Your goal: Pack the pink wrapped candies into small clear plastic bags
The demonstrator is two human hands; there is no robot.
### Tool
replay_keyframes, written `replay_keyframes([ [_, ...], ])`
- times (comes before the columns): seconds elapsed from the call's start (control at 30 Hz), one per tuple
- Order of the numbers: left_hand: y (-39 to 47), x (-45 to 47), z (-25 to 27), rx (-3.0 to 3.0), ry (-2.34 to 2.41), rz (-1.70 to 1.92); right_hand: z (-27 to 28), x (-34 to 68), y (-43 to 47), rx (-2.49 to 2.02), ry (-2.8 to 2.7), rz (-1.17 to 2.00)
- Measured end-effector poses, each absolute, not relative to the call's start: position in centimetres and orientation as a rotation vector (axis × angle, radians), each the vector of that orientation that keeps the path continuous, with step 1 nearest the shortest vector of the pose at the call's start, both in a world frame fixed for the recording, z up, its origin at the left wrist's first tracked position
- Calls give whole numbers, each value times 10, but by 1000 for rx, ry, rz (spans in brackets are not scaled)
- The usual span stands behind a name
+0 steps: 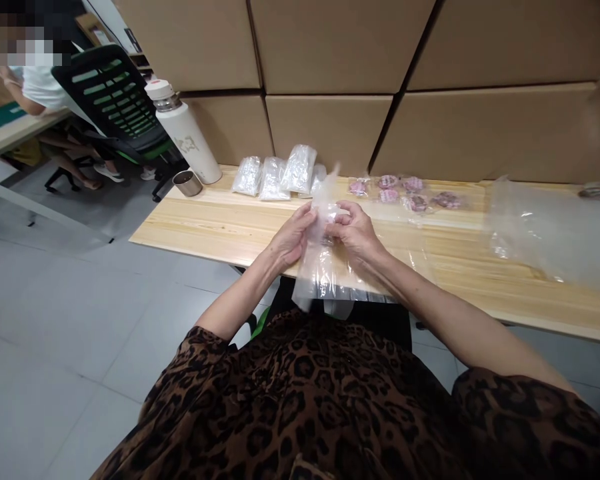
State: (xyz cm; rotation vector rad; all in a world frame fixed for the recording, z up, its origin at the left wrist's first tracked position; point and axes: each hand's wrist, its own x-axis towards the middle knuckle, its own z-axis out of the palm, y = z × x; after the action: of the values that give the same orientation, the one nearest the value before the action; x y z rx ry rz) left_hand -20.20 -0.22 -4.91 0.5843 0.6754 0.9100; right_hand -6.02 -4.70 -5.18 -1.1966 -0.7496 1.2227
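Between my two hands is a clear plastic bag [316, 270], held over the table's front edge with its lower part hanging down. My left hand [295, 237] grips its left side, fingers closed on the film. On the other side my right hand [355, 230] pinches the bag near its upper part; whether a small item sits under those fingers I cannot make out. Just beyond my hands lie several small pink packets [387, 195] in clear wrapping. Several folded bundles of clear plastic [275, 179] rest to the left of them.
A white bottle [193, 140] and a metal cup [187, 183] stand at the table's left end. Large clear plastic bags [555, 230] cover the right side. Stacked cardboard boxes [325, 127] wall off the back. An office chair [115, 100] and a seated person [43, 87] are at far left.
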Motion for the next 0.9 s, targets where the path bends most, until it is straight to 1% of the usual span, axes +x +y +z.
replay_keyframes([
  [0.2,-9,-197,-54,652,673,890,-44,-59,-48,-1121,-718,1169],
  [0.4,-8,-194,-62,610,671,777,-37,-51,-53,-1208,-757,1276],
  [0.6,-11,-187,-62,554,758,769,-37,-44,-59,-1205,-895,1327],
  [0.8,-18,-176,-52,605,812,841,-30,-19,-51,-1215,-1216,1250],
  [0.87,-20,-174,-50,610,814,887,-23,-3,-55,-1266,-1251,1143],
  [0.9,-21,-173,-50,605,821,916,-18,4,-60,-1297,-1242,1031],
])
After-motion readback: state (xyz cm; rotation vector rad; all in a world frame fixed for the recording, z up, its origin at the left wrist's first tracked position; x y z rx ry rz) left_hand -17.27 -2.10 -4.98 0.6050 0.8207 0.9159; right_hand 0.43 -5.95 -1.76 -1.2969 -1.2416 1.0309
